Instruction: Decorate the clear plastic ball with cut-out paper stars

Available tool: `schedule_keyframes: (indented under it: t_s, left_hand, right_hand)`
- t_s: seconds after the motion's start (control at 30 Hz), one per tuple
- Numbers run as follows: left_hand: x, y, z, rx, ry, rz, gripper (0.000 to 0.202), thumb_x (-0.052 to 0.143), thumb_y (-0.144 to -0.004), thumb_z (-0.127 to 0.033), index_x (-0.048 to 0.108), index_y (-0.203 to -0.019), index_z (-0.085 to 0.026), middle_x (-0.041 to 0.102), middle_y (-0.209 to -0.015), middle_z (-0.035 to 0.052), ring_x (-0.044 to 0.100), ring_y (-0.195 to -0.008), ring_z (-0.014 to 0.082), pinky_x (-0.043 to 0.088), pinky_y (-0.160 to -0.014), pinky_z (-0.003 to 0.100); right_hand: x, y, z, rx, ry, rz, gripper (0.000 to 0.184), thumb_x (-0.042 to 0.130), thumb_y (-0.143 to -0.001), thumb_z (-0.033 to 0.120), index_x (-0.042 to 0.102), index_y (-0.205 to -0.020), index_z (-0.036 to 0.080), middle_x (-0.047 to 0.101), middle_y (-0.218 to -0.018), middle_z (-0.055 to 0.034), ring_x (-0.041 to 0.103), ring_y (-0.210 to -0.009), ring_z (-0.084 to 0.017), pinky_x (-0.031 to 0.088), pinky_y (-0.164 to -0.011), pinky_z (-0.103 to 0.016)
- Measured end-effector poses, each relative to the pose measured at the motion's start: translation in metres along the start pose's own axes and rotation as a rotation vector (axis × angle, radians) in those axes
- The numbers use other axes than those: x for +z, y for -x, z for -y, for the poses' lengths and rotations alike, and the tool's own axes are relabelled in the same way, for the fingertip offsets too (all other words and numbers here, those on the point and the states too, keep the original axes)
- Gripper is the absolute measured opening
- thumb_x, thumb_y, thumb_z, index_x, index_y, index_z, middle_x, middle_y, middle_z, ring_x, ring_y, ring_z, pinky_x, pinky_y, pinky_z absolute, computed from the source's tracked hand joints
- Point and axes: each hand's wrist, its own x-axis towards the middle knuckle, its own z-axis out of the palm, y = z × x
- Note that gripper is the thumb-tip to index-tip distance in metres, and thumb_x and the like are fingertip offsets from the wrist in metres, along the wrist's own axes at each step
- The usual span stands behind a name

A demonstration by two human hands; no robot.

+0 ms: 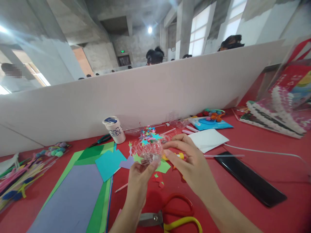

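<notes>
Above the red table, my left hand (139, 176) grips a see-through plastic ornament (155, 150) from below, thumb and fingers closed round its base. Curled clear strands and small stars in blue, green and pink stick out of it. A larger turquoise star (156, 136) sits near its top. My right hand (189, 158) is at the ornament's right side, thumb and index finger brought together at its edge; what lies between the tips is too small to make out. Behind the hands, partly hidden, are a yellow tube (179, 156) and green paper scraps (164, 166).
Scissors (157, 218) with red and yellow handles lie close before me. Coloured paper sheets (70, 194) are stacked left, with a paper cup (114, 130) behind. A black phone (250, 178) and white paper (209, 139) lie right. A white partition (145, 97) bounds the back.
</notes>
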Motion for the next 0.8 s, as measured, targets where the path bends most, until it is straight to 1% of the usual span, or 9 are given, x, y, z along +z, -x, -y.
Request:
schedule_keyframes:
  t_s: [0.2, 0.33, 0.43, 0.5, 0.57, 0.63, 0.7, 0.8]
  left_hand:
    - [-0.001, 0.000, 0.004, 0.003, 0.038, -0.008, 0.022, 0.081, -0.058, -0.028, 0.071, -0.075, -0.017, 0.073, -0.078, 0.0033, 0.066, -0.076, 0.0183, 0.049, -0.072, 0.028]
    - [-0.002, -0.001, 0.004, -0.052, 0.179, 0.042, 0.017, 0.080, -0.061, -0.024, 0.072, -0.074, -0.017, 0.072, -0.075, 0.0006, 0.063, -0.072, 0.0119, 0.049, -0.072, 0.021]
    - [-0.001, -0.001, 0.002, -0.125, 0.286, 0.081, 0.010, 0.078, -0.065, -0.024, 0.071, -0.068, -0.017, 0.069, -0.071, -0.0001, 0.061, -0.068, 0.0094, 0.048, -0.068, 0.019]
    - [-0.001, 0.000, -0.001, -0.172, 0.337, 0.094, 0.009, 0.078, -0.064, -0.023, 0.072, -0.067, -0.016, 0.069, -0.069, 0.0001, 0.061, -0.067, 0.0090, 0.048, -0.066, 0.018]
    - [-0.001, -0.001, -0.003, -0.183, 0.363, 0.089, 0.011, 0.080, -0.061, -0.021, 0.072, -0.066, -0.017, 0.068, -0.067, -0.0005, 0.060, -0.065, 0.0085, 0.048, -0.065, 0.017]
    - [-0.001, -0.001, -0.005, -0.162, 0.338, 0.098, 0.013, 0.081, -0.059, -0.022, 0.072, -0.066, -0.016, 0.067, -0.066, -0.0002, 0.060, -0.064, 0.0089, 0.047, -0.064, 0.018]
    - [-0.002, -0.001, -0.007, -0.134, 0.287, 0.127, 0.014, 0.080, -0.061, -0.024, 0.073, -0.069, -0.015, 0.068, -0.067, 0.0010, 0.059, -0.066, 0.0098, 0.047, -0.066, 0.019]
    - [-0.003, 0.001, -0.007, -0.116, 0.237, 0.157, 0.013, 0.077, -0.065, -0.026, 0.073, -0.072, -0.015, 0.068, -0.067, 0.0016, 0.057, -0.066, 0.0098, 0.045, -0.066, 0.019]
  right_hand:
    - [-0.002, -0.003, 0.003, 0.074, -0.048, 0.050, 0.010, 0.057, -0.079, 0.026, 0.065, -0.075, 0.022, 0.053, -0.085, -0.0032, 0.053, -0.088, -0.023, 0.041, -0.077, -0.039]
    - [0.002, 0.000, 0.005, 0.051, -0.038, 0.038, 0.010, 0.055, -0.079, 0.022, 0.062, -0.071, 0.021, 0.051, -0.084, -0.0032, 0.051, -0.087, -0.022, 0.040, -0.077, -0.039]
    - [0.005, 0.004, 0.007, -0.044, 0.009, 0.031, 0.011, 0.055, -0.078, 0.017, 0.061, -0.069, 0.021, 0.050, -0.085, -0.0037, 0.050, -0.087, -0.022, 0.040, -0.076, -0.038]
    - [0.006, 0.006, 0.008, -0.159, 0.071, 0.011, 0.012, 0.056, -0.077, 0.013, 0.063, -0.070, 0.020, 0.049, -0.087, -0.0040, 0.049, -0.087, -0.021, 0.040, -0.076, -0.038]
    - [0.006, 0.006, 0.009, -0.284, 0.150, -0.010, 0.013, 0.057, -0.076, 0.011, 0.066, -0.075, 0.020, 0.049, -0.090, -0.0046, 0.048, -0.088, -0.021, 0.040, -0.078, -0.038]
    - [0.005, 0.005, 0.008, -0.365, 0.220, -0.015, 0.015, 0.058, -0.077, 0.010, 0.068, -0.082, 0.020, 0.050, -0.092, -0.0056, 0.047, -0.091, -0.023, 0.039, -0.080, -0.040]
    - [0.004, 0.004, 0.007, -0.392, 0.258, -0.010, 0.015, 0.058, -0.079, 0.011, 0.068, -0.084, 0.020, 0.050, -0.094, -0.0063, 0.046, -0.093, -0.023, 0.039, -0.081, -0.040]
    - [0.004, 0.003, 0.005, -0.408, 0.276, -0.035, 0.013, 0.058, -0.080, 0.011, 0.066, -0.081, 0.020, 0.051, -0.093, -0.0063, 0.046, -0.092, -0.024, 0.040, -0.080, -0.041]
